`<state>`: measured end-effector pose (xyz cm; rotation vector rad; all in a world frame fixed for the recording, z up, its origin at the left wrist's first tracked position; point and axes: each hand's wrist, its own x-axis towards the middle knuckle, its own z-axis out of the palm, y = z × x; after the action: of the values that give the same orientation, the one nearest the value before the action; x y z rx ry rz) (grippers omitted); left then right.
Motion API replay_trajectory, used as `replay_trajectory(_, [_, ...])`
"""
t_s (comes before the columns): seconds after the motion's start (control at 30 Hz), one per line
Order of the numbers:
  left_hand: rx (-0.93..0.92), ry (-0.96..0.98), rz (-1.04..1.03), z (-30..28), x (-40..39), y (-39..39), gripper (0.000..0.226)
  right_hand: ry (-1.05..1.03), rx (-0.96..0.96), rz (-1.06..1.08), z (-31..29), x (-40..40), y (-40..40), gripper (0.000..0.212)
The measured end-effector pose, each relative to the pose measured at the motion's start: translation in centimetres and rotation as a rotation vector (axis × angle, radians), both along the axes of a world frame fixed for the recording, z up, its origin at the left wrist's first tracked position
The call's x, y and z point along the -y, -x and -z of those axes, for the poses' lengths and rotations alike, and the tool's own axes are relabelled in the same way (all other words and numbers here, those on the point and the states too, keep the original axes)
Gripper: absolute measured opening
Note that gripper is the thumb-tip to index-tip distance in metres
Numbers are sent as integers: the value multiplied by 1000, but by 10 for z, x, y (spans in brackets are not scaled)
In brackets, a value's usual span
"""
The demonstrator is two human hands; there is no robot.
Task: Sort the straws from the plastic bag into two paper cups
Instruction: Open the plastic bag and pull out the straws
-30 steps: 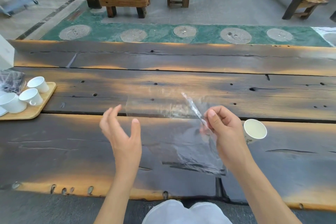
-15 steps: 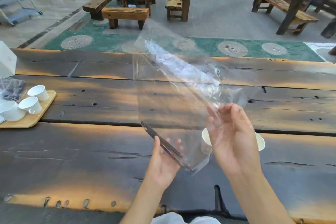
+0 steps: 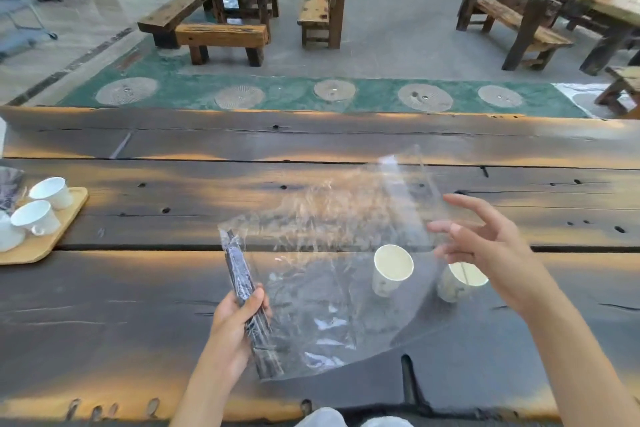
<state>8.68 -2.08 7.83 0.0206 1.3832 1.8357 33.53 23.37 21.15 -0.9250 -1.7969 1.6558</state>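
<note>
Two white paper cups, seemingly empty, are seen upright on the dark wooden worktop at lower right of centre, while a bundle of dark straws inside the crinkled clear plastic bag is pinched by the left hand, the right hand being spread.

Two paper cups stand on the desk: one near the middle, the other just right of it. One clear plastic bag is up. One bundle of dark straws sits inside; the number of straws cannot be told. Far left, one wooden tray carries three white cups: first, second, third at the frame edge. Two hands: left, right.
</note>
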Motion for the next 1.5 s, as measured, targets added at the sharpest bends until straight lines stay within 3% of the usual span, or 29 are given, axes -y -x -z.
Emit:
replay_trajectory(0.13, [-41, 75, -8, 3, 9, 4, 12, -128, 69, -21, 17, 6, 24, 46])
replay_trajectory(0.3, [-75, 112, -27, 4, 19, 7, 21, -92, 132, 120, 38, 6, 34, 27])
replay_trajectory(0.43, [-89, 108, -26, 1, 24, 9, 32, -31, 216, 100, 45, 8, 41, 17])
replay_trajectory(0.63, [-75, 138, -19, 0, 24, 11, 19, -52, 276, 73, 49, 18, 44, 17])
replay_trajectory(0.77, [-115, 147, 3, -1, 26, 9, 18, -317, 499, 242, 59, 17, 42, 11])
replay_trajectory(0.87, [-124, 130, 18, -1, 26, 7, 16, -485, 589, 225, 58, 20, 42, 8])
replay_trajectory(0.97, [-133, 154, 24, 3, 28, 8, 16, -363, 525, 160, 58, 19, 39, 17])
replay_trajectory(1.1, [-155, 184, 62, 4, 31, 10, 21, 45, 318, 100, 49, 19, 34, 18])
replay_trajectory(1.23, [-177, 215, 101, 2, 30, 13, 25, 312, 249, -70, 34, 22, 27, 17])
replay_trajectory(1.33, [-178, 204, 119, -2, 31, 14, 25, 531, 83, -147, 29, 23, 22, 23])
replay_trajectory(1.5, [-213, 248, 118, -5, 29, 16, 24, 385, 200, -45, 39, 28, 21, 21])
